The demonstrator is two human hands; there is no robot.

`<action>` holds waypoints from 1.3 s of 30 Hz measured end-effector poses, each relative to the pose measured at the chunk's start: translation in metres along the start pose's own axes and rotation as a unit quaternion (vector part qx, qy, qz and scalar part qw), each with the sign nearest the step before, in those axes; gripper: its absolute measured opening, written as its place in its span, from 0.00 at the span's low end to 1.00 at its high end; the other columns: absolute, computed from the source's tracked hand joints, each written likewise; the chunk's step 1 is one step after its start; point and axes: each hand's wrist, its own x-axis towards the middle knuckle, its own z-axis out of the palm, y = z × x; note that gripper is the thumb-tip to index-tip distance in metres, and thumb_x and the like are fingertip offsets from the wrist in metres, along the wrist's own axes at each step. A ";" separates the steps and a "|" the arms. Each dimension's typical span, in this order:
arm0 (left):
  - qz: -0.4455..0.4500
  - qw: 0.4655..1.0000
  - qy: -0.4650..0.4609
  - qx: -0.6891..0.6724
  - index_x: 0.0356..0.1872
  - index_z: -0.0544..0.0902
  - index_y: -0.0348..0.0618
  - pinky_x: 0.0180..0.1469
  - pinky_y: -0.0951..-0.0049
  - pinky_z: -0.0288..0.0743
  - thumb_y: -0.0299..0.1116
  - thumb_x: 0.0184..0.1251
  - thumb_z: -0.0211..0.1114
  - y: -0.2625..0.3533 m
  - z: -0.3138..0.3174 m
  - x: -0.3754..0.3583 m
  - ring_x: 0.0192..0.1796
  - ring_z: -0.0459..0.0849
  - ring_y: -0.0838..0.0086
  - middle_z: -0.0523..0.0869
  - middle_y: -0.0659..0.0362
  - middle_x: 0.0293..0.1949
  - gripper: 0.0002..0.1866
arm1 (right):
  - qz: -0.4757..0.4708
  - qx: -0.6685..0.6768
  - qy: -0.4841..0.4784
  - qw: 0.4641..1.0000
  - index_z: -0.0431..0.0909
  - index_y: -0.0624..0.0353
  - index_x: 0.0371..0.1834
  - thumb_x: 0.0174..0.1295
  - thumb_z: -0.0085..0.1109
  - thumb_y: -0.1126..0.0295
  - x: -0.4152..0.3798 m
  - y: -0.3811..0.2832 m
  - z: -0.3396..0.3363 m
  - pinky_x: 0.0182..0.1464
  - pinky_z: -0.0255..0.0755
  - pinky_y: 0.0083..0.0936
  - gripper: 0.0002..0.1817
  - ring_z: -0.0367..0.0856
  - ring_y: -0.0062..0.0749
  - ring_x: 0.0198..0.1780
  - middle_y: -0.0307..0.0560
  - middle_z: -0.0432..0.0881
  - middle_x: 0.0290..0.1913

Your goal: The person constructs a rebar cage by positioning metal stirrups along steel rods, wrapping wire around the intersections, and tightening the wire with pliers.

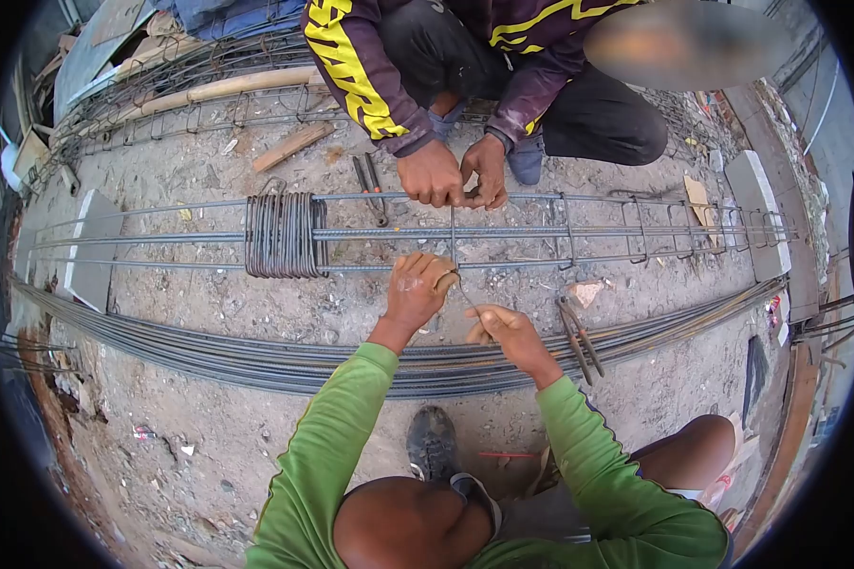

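Note:
A steel rebar frame (389, 234) runs across the ground, with a square wire stirrup (453, 235) standing around its bars near the middle. My left hand (417, 287) is closed at the near bar, its fingertips curled over the stirrup's lower corner. Slightly lower and to the right, my right hand (505, 332) pinches the end of a thin tie wire (466, 296) that runs up to that corner. The wire's other end is hidden by my left fingers. Right of my right hand, a pair of pincers (579, 339) rests across the loose rebar.
Facing me, another person's hands (455, 174) work at the stirrup's far side. A stack of stirrups (283, 235) hangs on the bars to the left. Concrete blocks (93, 248) support both ends. Loose rebar (389, 368) lies before me; more pincers (371, 188) lie beyond the frame.

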 end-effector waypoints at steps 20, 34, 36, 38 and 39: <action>-0.046 0.994 0.002 0.101 0.35 0.85 0.49 0.50 0.60 0.69 0.45 0.58 0.75 0.003 0.006 -0.011 0.44 0.81 0.65 0.83 0.61 0.35 0.14 | 0.166 -0.463 0.030 0.870 0.84 0.71 0.45 0.71 0.57 0.62 -0.060 0.077 -0.125 0.34 0.81 0.43 0.18 0.84 0.47 0.25 0.52 0.84 0.27; -0.074 0.995 0.016 0.064 0.33 0.86 0.50 0.49 0.62 0.71 0.45 0.55 0.74 0.000 0.008 -0.014 0.43 0.82 0.67 0.84 0.62 0.32 0.12 | -0.014 -0.455 -0.022 0.890 0.68 0.62 0.75 0.61 0.55 0.77 -0.028 -0.038 -0.021 0.55 0.77 0.46 0.34 0.83 0.63 0.49 0.71 0.81 0.46; -0.073 0.995 0.014 0.062 0.33 0.86 0.50 0.49 0.62 0.71 0.44 0.56 0.74 0.000 0.009 -0.016 0.43 0.82 0.67 0.84 0.62 0.32 0.12 | -0.013 -0.447 -0.034 0.894 0.64 0.61 0.79 0.60 0.54 0.78 -0.023 -0.042 -0.016 0.61 0.73 0.48 0.39 0.79 0.67 0.57 0.76 0.79 0.52; -0.066 0.995 0.031 0.068 0.32 0.86 0.49 0.49 0.62 0.71 0.42 0.56 0.74 0.000 0.010 -0.015 0.43 0.82 0.67 0.84 0.62 0.32 0.10 | -0.020 -0.452 -0.043 0.891 0.63 0.61 0.79 0.60 0.54 0.78 -0.021 -0.039 -0.017 0.60 0.73 0.48 0.39 0.79 0.67 0.56 0.76 0.79 0.51; -0.066 0.995 0.030 0.069 0.32 0.86 0.49 0.49 0.62 0.71 0.42 0.56 0.74 -0.002 0.009 -0.015 0.43 0.82 0.67 0.84 0.62 0.32 0.10 | -0.028 -0.457 -0.052 0.887 0.63 0.62 0.80 0.60 0.55 0.78 -0.018 -0.037 -0.017 0.60 0.74 0.48 0.39 0.80 0.67 0.54 0.75 0.79 0.50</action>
